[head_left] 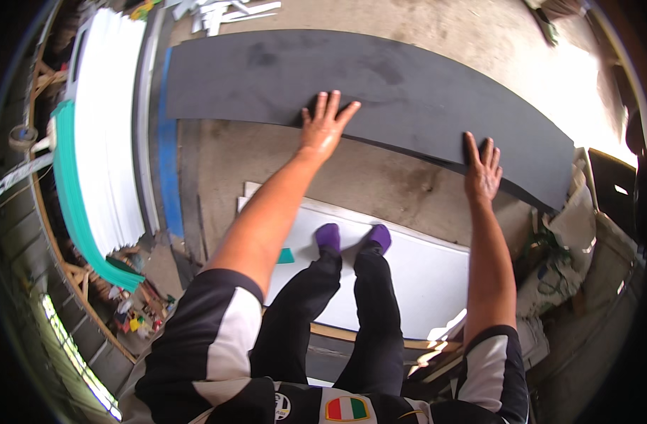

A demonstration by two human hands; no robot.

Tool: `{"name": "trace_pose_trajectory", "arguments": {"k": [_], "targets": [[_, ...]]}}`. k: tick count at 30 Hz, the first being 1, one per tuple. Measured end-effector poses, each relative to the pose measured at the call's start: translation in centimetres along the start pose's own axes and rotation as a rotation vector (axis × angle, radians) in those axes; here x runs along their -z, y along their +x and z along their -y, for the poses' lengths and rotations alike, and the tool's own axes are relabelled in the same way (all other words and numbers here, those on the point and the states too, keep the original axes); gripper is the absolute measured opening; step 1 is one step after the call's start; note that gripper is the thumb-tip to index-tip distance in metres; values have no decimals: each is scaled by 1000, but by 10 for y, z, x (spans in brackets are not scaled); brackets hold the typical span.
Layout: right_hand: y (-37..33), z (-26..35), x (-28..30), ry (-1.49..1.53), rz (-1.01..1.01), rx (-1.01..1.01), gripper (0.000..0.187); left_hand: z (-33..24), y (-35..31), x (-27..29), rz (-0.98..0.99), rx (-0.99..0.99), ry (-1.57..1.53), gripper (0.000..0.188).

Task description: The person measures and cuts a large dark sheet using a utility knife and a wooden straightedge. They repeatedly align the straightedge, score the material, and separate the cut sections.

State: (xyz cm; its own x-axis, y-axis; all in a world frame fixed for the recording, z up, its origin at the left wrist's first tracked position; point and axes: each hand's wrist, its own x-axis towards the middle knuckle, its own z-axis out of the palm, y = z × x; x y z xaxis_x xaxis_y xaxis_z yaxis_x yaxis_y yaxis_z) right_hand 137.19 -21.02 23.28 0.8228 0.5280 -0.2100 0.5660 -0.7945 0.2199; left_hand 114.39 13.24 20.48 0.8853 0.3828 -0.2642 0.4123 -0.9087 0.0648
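A long dark grey sheet (408,92) stretches across the view in front of me, bent into an arc by the lens. My left hand (323,127) rests on its near edge left of the middle, fingers spread over the surface. Further right, my right hand (483,166) lies on the same near edge with its fingers stretched out. Neither hand is wrapped around anything. Both arms reach forward, and the thumb of the right hand is hard to make out.
My feet in purple socks stand on a white board (422,283). At the left are a stack of white strips (111,134), curved green strips (76,184) and a blue strip (169,169). White offcuts (224,13) lie at the far left; crumpled sacking (571,247) sits at the right.
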Motion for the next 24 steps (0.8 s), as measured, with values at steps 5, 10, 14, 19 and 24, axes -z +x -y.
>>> {"name": "trace_pose_trajectory", "arguments": {"k": [5, 10, 14, 19, 24], "targets": [[6, 0, -5, 21, 114, 27, 97, 4, 5, -6, 138, 21, 15, 94], [7, 2, -15, 140, 236, -1, 102, 3, 4, 5, 178, 45, -32, 102], [9, 5, -8, 225, 188, -7, 104, 2, 1, 15, 213, 37, -29, 97], [8, -2, -23, 249, 149, -33, 104, 4, 0, 0, 152, -2, -11, 106], [-3, 8, -21, 268, 191, -79, 102, 4, -1, -7, 194, -1, 14, 102]]}}
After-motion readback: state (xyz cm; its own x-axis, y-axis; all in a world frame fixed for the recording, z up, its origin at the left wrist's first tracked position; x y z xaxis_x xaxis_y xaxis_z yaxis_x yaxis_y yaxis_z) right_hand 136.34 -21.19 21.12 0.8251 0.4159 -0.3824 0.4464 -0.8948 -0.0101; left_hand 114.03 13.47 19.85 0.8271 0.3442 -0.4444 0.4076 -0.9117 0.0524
